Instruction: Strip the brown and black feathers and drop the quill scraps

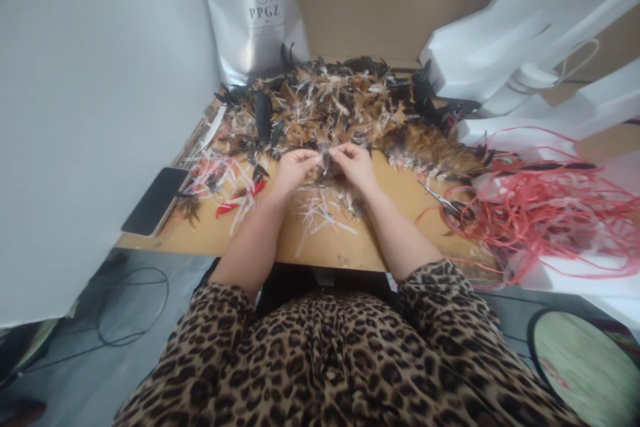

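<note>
Close together at the near edge of a heap of brown, white and black feathers [345, 100], my two hands pinch at one spot. My left hand [297, 167] has thumb and fingertips closed on a small greyish feather [325, 159]. From the other side my right hand [354, 161] grips the same feather between thumb and finger. Its lower end hangs between the hands, and the fingertips partly cover it. Below them, white strips of string [320, 213] lie on the wooden table [345, 250] among bits of fluff.
A phone [157, 201] lies at the table's left edge, near pink and white strings [215, 173]. Scissors [443, 199] rest at the right beside a tangle of red plastic string [555, 207]. A row of brown feathers [435, 150] and a silver bag [260, 20] are farther back.
</note>
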Action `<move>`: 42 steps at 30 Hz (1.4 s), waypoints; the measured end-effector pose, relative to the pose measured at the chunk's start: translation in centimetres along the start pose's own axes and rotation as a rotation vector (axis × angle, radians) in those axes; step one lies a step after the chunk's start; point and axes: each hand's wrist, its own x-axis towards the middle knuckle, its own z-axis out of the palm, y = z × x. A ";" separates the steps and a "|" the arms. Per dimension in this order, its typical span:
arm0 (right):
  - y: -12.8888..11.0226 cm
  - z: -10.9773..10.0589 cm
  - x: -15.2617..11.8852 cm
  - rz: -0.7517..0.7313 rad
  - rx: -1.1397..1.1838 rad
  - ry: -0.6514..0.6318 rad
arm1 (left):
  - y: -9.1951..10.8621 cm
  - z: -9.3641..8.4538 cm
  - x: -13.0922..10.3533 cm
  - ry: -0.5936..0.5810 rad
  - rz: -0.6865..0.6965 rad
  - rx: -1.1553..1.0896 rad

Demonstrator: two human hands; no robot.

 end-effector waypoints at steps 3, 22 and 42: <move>0.4 -0.5 0.1 -0.002 -0.220 0.007 | 0.1 -0.1 0.1 0.030 -0.091 -0.109; -0.1 0.6 0.0 0.088 0.197 0.114 | 0.6 -0.2 -0.4 -0.148 -0.330 -0.363; -0.4 0.7 -0.2 0.182 0.564 -0.062 | 1.5 0.3 -0.6 -0.213 -0.412 -0.625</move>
